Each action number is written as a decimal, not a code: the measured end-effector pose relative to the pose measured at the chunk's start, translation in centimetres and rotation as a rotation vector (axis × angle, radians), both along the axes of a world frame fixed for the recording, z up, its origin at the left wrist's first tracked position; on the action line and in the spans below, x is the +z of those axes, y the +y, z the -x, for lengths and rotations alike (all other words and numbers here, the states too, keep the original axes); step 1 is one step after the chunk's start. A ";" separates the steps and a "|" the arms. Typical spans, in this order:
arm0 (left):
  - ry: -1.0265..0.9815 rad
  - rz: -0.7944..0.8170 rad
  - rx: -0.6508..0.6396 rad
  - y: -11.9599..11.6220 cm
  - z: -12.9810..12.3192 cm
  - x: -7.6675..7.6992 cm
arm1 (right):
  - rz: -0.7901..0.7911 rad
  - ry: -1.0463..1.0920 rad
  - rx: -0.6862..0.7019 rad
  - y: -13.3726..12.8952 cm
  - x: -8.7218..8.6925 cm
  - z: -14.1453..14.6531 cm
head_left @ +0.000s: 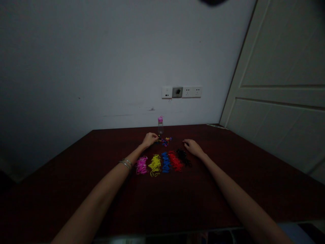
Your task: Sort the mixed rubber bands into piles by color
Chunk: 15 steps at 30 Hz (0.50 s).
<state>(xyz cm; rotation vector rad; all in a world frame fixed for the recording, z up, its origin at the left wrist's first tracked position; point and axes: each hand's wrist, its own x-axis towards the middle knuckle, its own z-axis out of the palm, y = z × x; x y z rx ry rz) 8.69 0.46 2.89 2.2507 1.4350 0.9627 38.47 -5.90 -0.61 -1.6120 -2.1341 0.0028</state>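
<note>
My left hand [150, 139], with a bracelet [126, 163] on its wrist, reaches to the left edge of a small mixed-colour heap of rubber bands [165, 141]. Its fingers are pinched together, and a small dark rubber band [159, 136] shows at the tips. Across the table my right hand [193, 147] rests with fingers apart, holding nothing visible, just beyond the black bands [182, 157]. Nearer to me, sorted piles lie in a row: pink bands [141, 165], yellow bands [155, 163], blue bands [166, 162] and red bands [175, 161].
A clear bottle with a pink cap [160, 125] stands behind the mixed heap. The dark red table [88, 169] meets a pale wall with sockets [191, 92]. A white panelled door [279, 78] is on the right. The light is dim.
</note>
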 end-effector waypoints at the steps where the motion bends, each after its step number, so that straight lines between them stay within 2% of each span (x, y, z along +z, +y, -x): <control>1: -0.008 0.006 -0.006 -0.1 -0.2 0.1 | 0.001 -0.003 0.000 0.0 0.0 0.0; 5: -0.048 0.046 -0.065 -0.9 -1.8 0.8 | 0.014 -0.012 -0.010 0.1 0.0 0.1; 9: -0.053 0.080 -0.158 -2.3 -4.5 1.3 | 0.008 0.001 -0.003 -0.1 0.2 0.2; 15: 0.003 0.082 -0.275 -3.8 -8.5 0.7 | 0.000 0.011 0.007 -0.3 0.4 0.3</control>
